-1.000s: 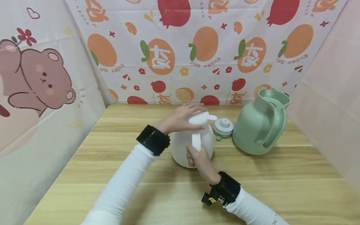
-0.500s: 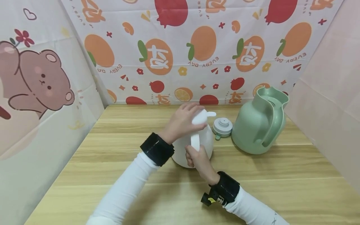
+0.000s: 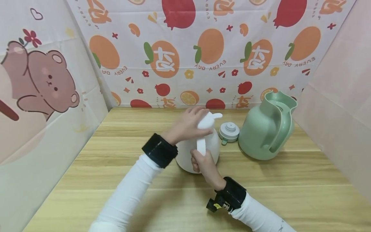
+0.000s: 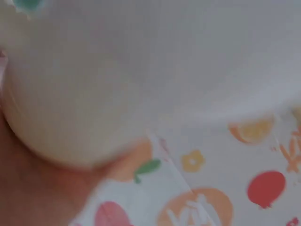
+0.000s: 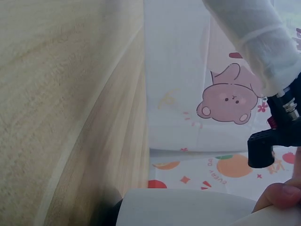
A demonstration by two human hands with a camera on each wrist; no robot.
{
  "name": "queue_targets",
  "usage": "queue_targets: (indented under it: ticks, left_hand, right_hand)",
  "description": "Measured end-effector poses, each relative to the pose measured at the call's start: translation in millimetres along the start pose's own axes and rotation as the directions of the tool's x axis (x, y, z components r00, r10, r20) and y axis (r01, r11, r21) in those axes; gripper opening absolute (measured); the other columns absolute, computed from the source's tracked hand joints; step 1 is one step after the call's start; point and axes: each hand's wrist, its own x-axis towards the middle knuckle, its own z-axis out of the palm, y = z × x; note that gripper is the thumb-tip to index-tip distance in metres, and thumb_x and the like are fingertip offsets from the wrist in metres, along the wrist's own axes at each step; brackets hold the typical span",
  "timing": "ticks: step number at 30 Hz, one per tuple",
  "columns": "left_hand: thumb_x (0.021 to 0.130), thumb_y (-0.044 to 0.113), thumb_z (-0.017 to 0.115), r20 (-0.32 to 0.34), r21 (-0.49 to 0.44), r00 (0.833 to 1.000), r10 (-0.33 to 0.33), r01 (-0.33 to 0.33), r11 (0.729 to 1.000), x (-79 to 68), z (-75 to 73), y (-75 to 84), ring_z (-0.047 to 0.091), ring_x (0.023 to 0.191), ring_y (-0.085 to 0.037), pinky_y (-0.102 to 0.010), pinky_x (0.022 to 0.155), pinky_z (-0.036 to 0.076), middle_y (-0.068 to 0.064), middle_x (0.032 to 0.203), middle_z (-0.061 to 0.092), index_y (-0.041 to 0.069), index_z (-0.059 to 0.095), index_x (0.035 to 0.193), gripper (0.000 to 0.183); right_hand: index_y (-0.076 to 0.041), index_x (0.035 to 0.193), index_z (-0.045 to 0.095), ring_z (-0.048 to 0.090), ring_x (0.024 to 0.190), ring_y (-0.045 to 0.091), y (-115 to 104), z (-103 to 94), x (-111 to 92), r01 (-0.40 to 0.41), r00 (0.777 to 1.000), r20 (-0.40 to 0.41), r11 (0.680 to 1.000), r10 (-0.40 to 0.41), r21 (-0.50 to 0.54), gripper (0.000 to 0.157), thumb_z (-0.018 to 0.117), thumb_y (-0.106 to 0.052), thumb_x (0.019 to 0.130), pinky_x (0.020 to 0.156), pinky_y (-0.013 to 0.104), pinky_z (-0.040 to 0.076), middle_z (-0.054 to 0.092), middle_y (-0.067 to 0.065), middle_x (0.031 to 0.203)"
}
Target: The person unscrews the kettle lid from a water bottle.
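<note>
A white thermos jug [image 3: 185, 156] stands on the wooden table, its handle [image 3: 201, 146] towards the person. From above, my left hand [image 3: 189, 125] grips the white lid [image 3: 206, 120], fingers over the far side and thumb along the near side. A small tab [image 3: 217, 115] on the lid points right and slightly back. My right hand [image 3: 205, 165] is curled round the lower part of the handle. In the left wrist view the blurred white jug [image 4: 155, 61] fills most of the picture. The jug's white side [image 5: 178, 207] shows at the bottom of the right wrist view.
Just right of the white jug, a grey-white stopper [image 3: 229, 131] with a green tab lies on the table [image 3: 95, 180]. Beside it stands a green thermos jug [image 3: 258, 135] with its top uncovered. Printed cloth [image 3: 185, 87] hangs behind and along the sides.
The lid's tab has swung slightly backward as the left hand turned the lid counterclockwise. The left fingers are more bent over the lid. The right hand has stayed on the handle.
</note>
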Motion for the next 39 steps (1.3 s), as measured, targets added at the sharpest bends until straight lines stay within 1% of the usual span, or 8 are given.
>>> queue_targets:
  ticks: [9, 15, 20, 24, 27, 31, 35, 39]
  left_hand:
    - [0.076, 0.051, 0.067, 0.0, -0.11, 0.999, 0.05, -0.05, 0.993, 0.9, 0.3, -15.3, 0.036, 0.124, -0.023, -0.041, 0.094, 0.037, -0.007, 0.136, 0.043, 0.014, 0.047, 0.133, 0.07]
    - [0.077, 0.049, 0.066, -0.094, -0.032, 0.993, -0.065, 0.062, 0.998, -2.4, 6.9, 1.8, 0.037, 0.122, -0.024, -0.038, 0.095, 0.037, -0.008, 0.132, 0.046, 0.01, 0.048, 0.13, 0.069]
    - [0.077, 0.052, 0.066, -0.184, 0.055, 0.964, -0.191, 0.205, 0.977, -4.6, 12.8, 19.5, 0.043, 0.115, -0.027, -0.038, 0.092, 0.039, -0.011, 0.126, 0.049, 0.005, 0.049, 0.127, 0.07]
    - [0.078, 0.057, 0.061, -0.157, 0.11, 0.958, -0.241, 0.259, 0.96, -3.8, 11.0, 26.3, 0.044, 0.112, -0.03, -0.039, 0.09, 0.04, -0.015, 0.126, 0.048, 0.004, 0.046, 0.127, 0.074]
    - [0.08, 0.057, 0.06, -0.042, 0.073, 0.974, -0.223, 0.226, 0.971, -3.7, 2.6, 24.4, 0.037, 0.12, -0.034, -0.043, 0.098, 0.033, -0.019, 0.133, 0.041, 0.002, 0.04, 0.133, 0.079]
    - [0.082, 0.047, 0.064, 0.073, -0.052, 0.994, -0.076, 0.08, 0.995, -4.0, -8.7, 11.4, 0.021, 0.131, -0.035, -0.046, 0.106, 0.017, -0.018, 0.141, 0.031, 0.001, 0.037, 0.137, 0.077]
    - [0.082, 0.037, 0.068, 0.054, -0.12, 0.994, 0.097, -0.09, 0.989, -3.7, -8.8, -4.1, 0.021, 0.132, -0.03, -0.044, 0.107, 0.014, -0.013, 0.141, 0.034, 0.006, 0.044, 0.133, 0.064]
    - [0.082, 0.034, 0.068, 0.012, -0.123, 0.99, 0.138, -0.135, 0.983, -3.8, -3.4, -9.0, 0.026, 0.13, -0.027, -0.043, 0.104, 0.022, -0.012, 0.137, 0.041, 0.008, 0.048, 0.132, 0.059]
  right_hand:
    - [-0.008, 0.053, 0.034, 0.027, 0.039, 0.01, 1.0, 0.5, 0.2, -0.004, 1.0, -0.007, 1.0, 0.004, 0.003, 0.035, 0.047, -0.009, 0.085, 0.041, 0.022, 0.02, 0.03, -0.001, 0.045]
    - [-0.008, 0.053, 0.034, 0.027, 0.039, 0.01, 1.2, -1.2, 0.2, 0.006, 1.0, -0.006, 1.0, -0.006, -0.004, 0.034, 0.045, -0.007, 0.085, 0.041, 0.023, 0.02, 0.03, -0.001, 0.045]
    - [-0.007, 0.059, 0.035, 0.026, 0.04, 0.01, 1.4, -0.4, -0.4, 0.007, 1.0, 0.001, 1.0, -0.007, 0.015, 0.03, 0.046, -0.009, 0.086, 0.042, 0.023, 0.021, 0.03, 0.0, 0.047]
    - [-0.007, 0.062, 0.036, 0.027, 0.04, 0.01, 1.4, 0.1, -0.4, 0.002, 1.0, 0.003, 1.0, -0.002, 0.019, 0.028, 0.046, -0.011, 0.087, 0.042, 0.023, 0.021, 0.03, 0.0, 0.048]
    - [-0.007, 0.061, 0.036, 0.028, 0.041, 0.01, 1.3, -0.5, -0.2, 0.005, 1.0, 0.006, 1.0, -0.005, -0.006, 0.029, 0.046, -0.011, 0.088, 0.042, 0.023, 0.022, 0.031, 0.0, 0.048]
    - [-0.007, 0.057, 0.036, 0.028, 0.041, 0.011, 0.9, -0.9, 0.0, 0.004, 1.0, -0.002, 0.999, -0.004, -0.036, 0.031, 0.046, -0.011, 0.087, 0.041, 0.023, 0.023, 0.032, 0.0, 0.046]
    - [-0.007, 0.054, 0.036, 0.027, 0.04, 0.012, 1.3, -1.5, -0.6, 0.005, 1.0, -0.008, 0.999, -0.005, -0.038, 0.034, 0.046, -0.013, 0.086, 0.041, 0.023, 0.023, 0.031, 0.0, 0.045]
    - [-0.007, 0.053, 0.035, 0.027, 0.04, 0.012, 2.2, -2.8, -1.1, 0.014, 1.0, 0.001, 0.999, -0.014, -0.033, 0.035, 0.045, -0.012, 0.087, 0.041, 0.023, 0.023, 0.031, 0.0, 0.044]
